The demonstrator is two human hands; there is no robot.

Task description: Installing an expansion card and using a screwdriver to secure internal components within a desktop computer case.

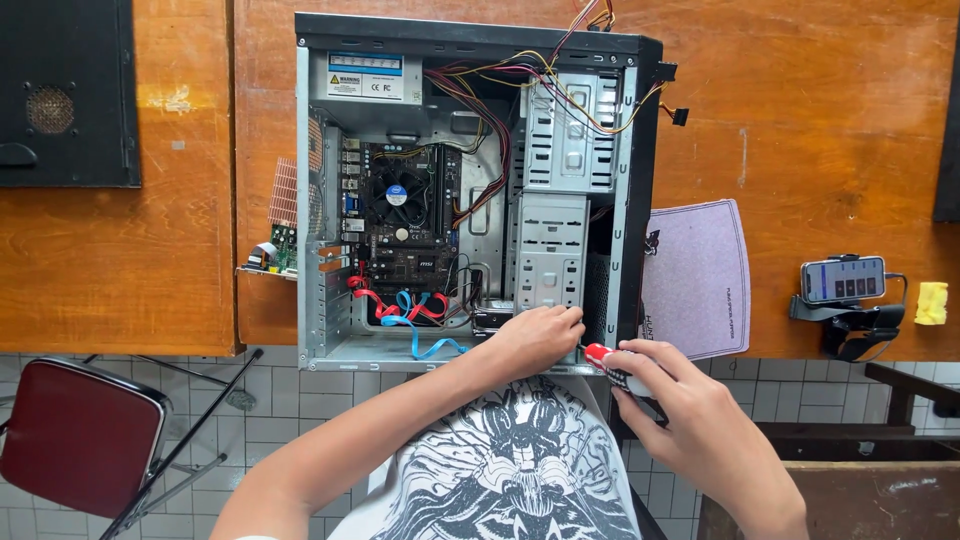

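Observation:
An open computer case [318, 200] lies on its side on a wooden table, its motherboard, fan and coloured cables showing. My left hand [538, 338] reaches into the case's near right corner, fingers curled against the bottom of the metal drive cage [550, 250]; whether it pinches something is hidden. Just outside that corner, my right hand [680, 400] grips a screwdriver with a red and black handle [610, 362], its tip pointing toward my left hand.
A grey mouse pad [700, 275] lies right of the case. A phone on a stand [845, 280] and a yellow sponge [931, 302] are further right. A black case panel [68, 90] lies at far left, a small circuit card [278, 245] beside the case, a red chair [75, 440] below.

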